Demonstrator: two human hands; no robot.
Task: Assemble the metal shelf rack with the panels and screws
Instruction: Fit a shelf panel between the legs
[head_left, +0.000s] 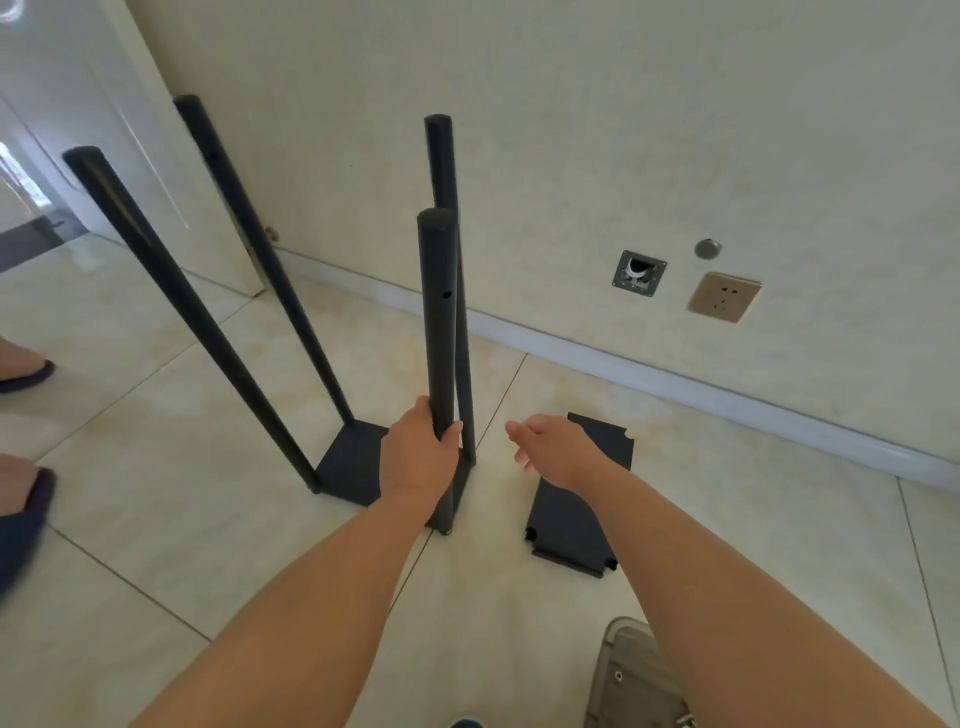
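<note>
At frame centre, the left hand grips the nearest black post of the rack; the right hand hovers open, empty, over a loose panel.

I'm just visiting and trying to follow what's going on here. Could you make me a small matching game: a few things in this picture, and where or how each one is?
Things:
1. left hand
2. right hand
3. loose black panel
4. wall socket

States:
A. lies flat on the floor tiles
B. grips the nearest black post low down
C. set in the wall above the baseboard
D. open, holds nothing, above the panel

Pairs: 1-B, 2-D, 3-A, 4-C
</note>
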